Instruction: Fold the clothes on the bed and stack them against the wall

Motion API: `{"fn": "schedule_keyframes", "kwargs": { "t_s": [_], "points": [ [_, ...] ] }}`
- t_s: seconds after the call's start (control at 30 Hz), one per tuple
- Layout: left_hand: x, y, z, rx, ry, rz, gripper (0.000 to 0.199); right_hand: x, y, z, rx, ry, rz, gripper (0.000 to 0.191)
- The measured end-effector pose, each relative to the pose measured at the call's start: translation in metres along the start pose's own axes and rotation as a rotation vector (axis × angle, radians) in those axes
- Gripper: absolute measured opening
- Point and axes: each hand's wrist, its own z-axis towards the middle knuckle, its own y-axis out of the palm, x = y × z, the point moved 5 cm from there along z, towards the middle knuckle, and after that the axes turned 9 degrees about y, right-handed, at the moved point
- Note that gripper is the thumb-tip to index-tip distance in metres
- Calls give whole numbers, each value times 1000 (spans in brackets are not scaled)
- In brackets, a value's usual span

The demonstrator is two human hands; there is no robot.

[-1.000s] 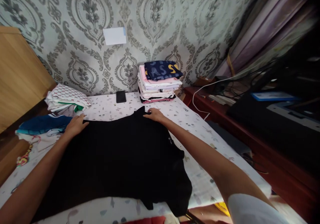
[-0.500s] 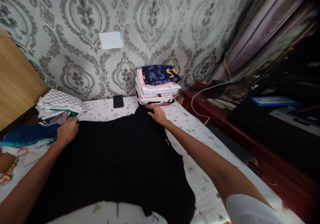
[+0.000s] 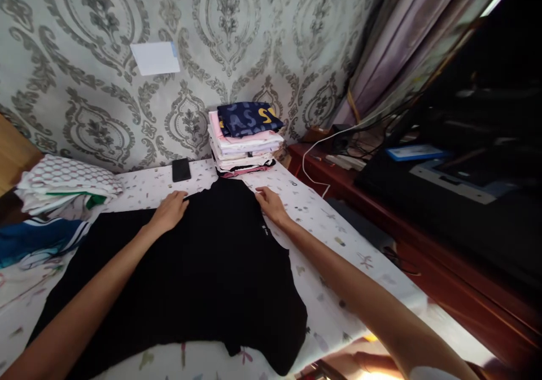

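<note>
Left hand (image 3: 171,210) rests on the far edge of the black shirt (image 3: 203,267); can't tell if it pinches. Shirt's flat on the white sheet (image 3: 313,208), prob. light, soft & floppy; best held by edges. Right hand (image 3: 271,206) is at its right edge, grip unclear too.

The black shirt (image 3: 190,267) is soft, matt cloth; the printed sheet (image 3: 311,210) looks like smooth, matt fabric. The curtain (image 3: 389,47) has a satiny sheen, the red-brown cabinet (image 3: 432,273) resembles polished wood, and the white card (image 3: 156,58) seems matt paper.
</note>
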Motion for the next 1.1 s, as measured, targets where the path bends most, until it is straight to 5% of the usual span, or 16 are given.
{"fn": "schedule_keyframes", "kwargs": {
  "t_s": [0.2,0.37,0.6,0.8,0.87,1.03,1.1],
  "points": [
    [7,31,84,-140,-169,-209,28,8,2,-9,-34,39,248,35],
    [11,32,102,-218,-103,-297,13,16,2,2,-77,26,449,42],
    [9,16,96,137,-176,-630,13,19,0,8,-14,-20,561,42],
    [18,0,101,402,-4,-884,17,3,-10,7,145,-173,501,42],
    [18,0,105,418,11,-863,16,2,-12,7,198,-186,429,41],
    [25,26,106,142,-5,-433,22,11,-4,12,166,-61,115,40],
    [30,31,97,126,-8,-309,32,13,-2,13,146,-43,61,41]
  ]
}}
